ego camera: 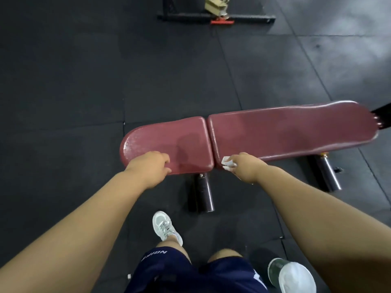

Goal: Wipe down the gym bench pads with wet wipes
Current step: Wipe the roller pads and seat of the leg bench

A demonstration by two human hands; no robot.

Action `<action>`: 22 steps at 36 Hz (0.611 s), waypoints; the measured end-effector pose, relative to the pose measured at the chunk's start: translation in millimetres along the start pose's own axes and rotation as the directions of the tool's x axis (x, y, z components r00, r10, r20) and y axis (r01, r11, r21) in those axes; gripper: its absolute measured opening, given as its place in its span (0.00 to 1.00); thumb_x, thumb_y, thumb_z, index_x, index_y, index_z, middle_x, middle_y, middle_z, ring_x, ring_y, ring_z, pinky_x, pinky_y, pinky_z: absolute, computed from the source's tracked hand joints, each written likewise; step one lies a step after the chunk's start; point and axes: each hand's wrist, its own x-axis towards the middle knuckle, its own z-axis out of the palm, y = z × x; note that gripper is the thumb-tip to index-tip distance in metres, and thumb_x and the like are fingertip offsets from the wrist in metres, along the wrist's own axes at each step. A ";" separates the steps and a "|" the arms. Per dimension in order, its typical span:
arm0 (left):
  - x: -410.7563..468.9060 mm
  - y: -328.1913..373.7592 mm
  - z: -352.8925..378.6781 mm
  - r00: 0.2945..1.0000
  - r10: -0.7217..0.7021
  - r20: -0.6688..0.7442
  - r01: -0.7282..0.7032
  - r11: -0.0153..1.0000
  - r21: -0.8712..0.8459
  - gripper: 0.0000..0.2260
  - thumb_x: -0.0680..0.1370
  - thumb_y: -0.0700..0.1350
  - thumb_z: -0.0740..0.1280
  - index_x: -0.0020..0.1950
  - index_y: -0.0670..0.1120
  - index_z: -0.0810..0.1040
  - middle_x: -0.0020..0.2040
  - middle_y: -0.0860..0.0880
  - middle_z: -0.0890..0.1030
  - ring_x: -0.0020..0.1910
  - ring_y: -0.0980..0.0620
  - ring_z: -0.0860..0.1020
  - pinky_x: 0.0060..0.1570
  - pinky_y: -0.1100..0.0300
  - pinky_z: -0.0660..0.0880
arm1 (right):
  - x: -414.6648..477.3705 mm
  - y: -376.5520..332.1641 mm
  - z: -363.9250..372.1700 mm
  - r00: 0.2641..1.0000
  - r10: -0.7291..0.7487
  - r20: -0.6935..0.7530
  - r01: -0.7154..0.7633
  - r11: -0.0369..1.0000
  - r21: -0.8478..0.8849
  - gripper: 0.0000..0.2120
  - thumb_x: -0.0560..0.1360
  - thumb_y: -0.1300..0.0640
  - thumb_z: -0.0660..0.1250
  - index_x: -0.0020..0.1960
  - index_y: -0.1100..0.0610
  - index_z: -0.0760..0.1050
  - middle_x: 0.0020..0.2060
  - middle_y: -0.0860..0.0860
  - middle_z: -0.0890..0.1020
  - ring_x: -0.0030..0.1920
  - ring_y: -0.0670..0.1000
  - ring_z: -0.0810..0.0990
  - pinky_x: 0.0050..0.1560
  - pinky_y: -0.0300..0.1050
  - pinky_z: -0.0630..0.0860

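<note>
A maroon gym bench lies across the view in two pads. The short seat pad (160, 140) is on the left, with darker wet streaks near its right half. The long back pad (292, 132) stretches to the right. My left hand (152, 166) rests on the seat pad's near edge, fingers curled over the rim. My right hand (243, 166) holds a crumpled white wet wipe (227, 163) pressed against the near left corner of the back pad, beside the gap between the pads.
Black rubber floor tiles surround the bench. Two black cylindrical bench feet (203, 193) (328, 174) stick out toward me. My white shoes (166, 227) (296, 278) stand close below. A black frame base with a tan bag (215, 6) lies at the far top.
</note>
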 end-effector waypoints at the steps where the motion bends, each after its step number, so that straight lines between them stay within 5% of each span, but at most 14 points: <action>1: -3.5 12.4 0.7 1.000 0.020 0.002 -0.020 0.999 0.031 0.13 0.79 0.52 0.61 0.62 0.51 0.73 0.59 0.51 0.75 0.55 0.49 0.74 0.54 0.51 0.74 | -12.8 10.4 0.8 1.000 0.025 0.005 -0.025 0.999 0.025 0.08 0.81 0.55 0.57 0.54 0.53 0.75 0.51 0.55 0.78 0.46 0.53 0.71 0.54 0.48 0.73; 4: -11.7 48.5 6.4 0.998 0.068 0.013 -0.069 0.989 0.131 0.13 0.79 0.53 0.62 0.61 0.52 0.73 0.58 0.51 0.75 0.55 0.48 0.74 0.53 0.52 0.74 | -44.9 47.6 9.8 0.999 0.046 -0.010 -0.045 0.999 0.012 0.10 0.80 0.57 0.56 0.41 0.47 0.68 0.44 0.54 0.78 0.44 0.55 0.72 0.47 0.45 0.72; 8: -27.1 107.6 21.8 0.993 0.115 0.023 -0.117 0.968 0.221 0.13 0.78 0.54 0.62 0.61 0.52 0.73 0.56 0.51 0.75 0.54 0.48 0.74 0.51 0.53 0.74 | -108.7 93.7 19.1 0.995 0.092 -0.049 -0.091 0.995 0.036 0.09 0.81 0.59 0.55 0.45 0.48 0.67 0.37 0.44 0.73 0.49 0.51 0.69 0.53 0.47 0.71; 11: -36.0 158.5 39.5 0.985 0.165 0.058 -0.174 0.952 0.252 0.13 0.78 0.54 0.63 0.60 0.52 0.73 0.56 0.50 0.76 0.54 0.48 0.74 0.51 0.54 0.73 | -156.8 135.5 35.1 0.985 0.168 -0.045 -0.160 0.977 0.138 0.15 0.80 0.61 0.55 0.39 0.45 0.65 0.40 0.47 0.69 0.38 0.46 0.68 0.43 0.44 0.70; 14: -44.4 214.2 54.6 0.971 0.220 0.094 -0.238 0.930 0.281 0.13 0.77 0.55 0.64 0.60 0.53 0.74 0.56 0.51 0.76 0.53 0.49 0.75 0.52 0.52 0.75 | -203.3 179.8 52.9 0.976 0.218 0.002 -0.216 0.964 0.158 0.12 0.81 0.60 0.55 0.51 0.46 0.73 0.48 0.49 0.71 0.39 0.44 0.71 0.35 0.37 0.67; 16: -49.7 252.8 61.8 0.959 0.258 0.116 -0.281 0.909 0.308 0.13 0.77 0.55 0.63 0.60 0.53 0.73 0.56 0.51 0.76 0.53 0.48 0.75 0.52 0.51 0.75 | -230.9 207.2 63.9 0.961 0.276 0.017 -0.275 0.944 0.182 0.13 0.81 0.58 0.56 0.63 0.49 0.72 0.57 0.51 0.72 0.52 0.50 0.75 0.45 0.40 0.72; 18: -53.1 288.2 67.0 0.946 0.298 0.126 -0.323 0.888 0.327 0.14 0.77 0.56 0.63 0.61 0.53 0.73 0.56 0.51 0.76 0.53 0.48 0.75 0.53 0.51 0.75 | -256.4 230.4 71.8 0.948 0.317 -0.005 -0.310 0.931 0.194 0.13 0.80 0.54 0.58 0.63 0.52 0.73 0.58 0.52 0.74 0.52 0.52 0.75 0.49 0.45 0.73; 22: -55.5 350.2 71.9 0.916 0.369 0.156 -0.401 0.831 0.387 0.14 0.78 0.57 0.62 0.61 0.54 0.72 0.57 0.52 0.75 0.53 0.49 0.74 0.49 0.54 0.74 | -297.0 276.5 84.1 0.928 0.370 0.042 -0.370 0.901 0.229 0.11 0.81 0.52 0.58 0.56 0.58 0.73 0.50 0.56 0.76 0.43 0.56 0.75 0.39 0.42 0.69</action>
